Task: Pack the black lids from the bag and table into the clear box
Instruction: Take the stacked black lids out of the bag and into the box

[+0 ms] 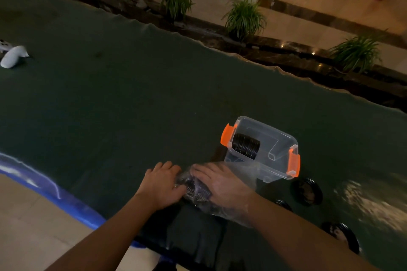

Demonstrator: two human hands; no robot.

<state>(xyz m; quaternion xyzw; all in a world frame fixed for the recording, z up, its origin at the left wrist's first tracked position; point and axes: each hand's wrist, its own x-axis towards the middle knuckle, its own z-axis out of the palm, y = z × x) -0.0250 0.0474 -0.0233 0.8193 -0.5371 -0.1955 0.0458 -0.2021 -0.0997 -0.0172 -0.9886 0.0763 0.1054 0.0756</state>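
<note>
- A person leans over a dark green table (110, 94), both hands working a clear plastic bag (240, 182) of black lids that lies at the near edge.
- The left hand (164, 185) presses on the bag's left end, fingers bent over the plastic; whether it truly pinches the film cannot be told.
- The right hand (220, 185) is inside the bag, its fingers curled round a stack of lids (197, 191) lying edge-on.
- The clear box (264, 152), with orange latches, stands open just beyond the bag at about one o'clock from the hands; one row of black lids (246, 145) already stands on edge at its left end, the rest of the box bare.
- Loose lids (307, 191) lie on the table at about three to four o'clock of the right hand, near the box.
- Judged step: drawing a fresh stack out of the bag, with packing well short of finished.
- The next move likely calls for holding the bag down while the stack is slid free intact, then carried to the box and set beside the row.
- White objects (14, 56) sit far off at ten o'clock.
</note>
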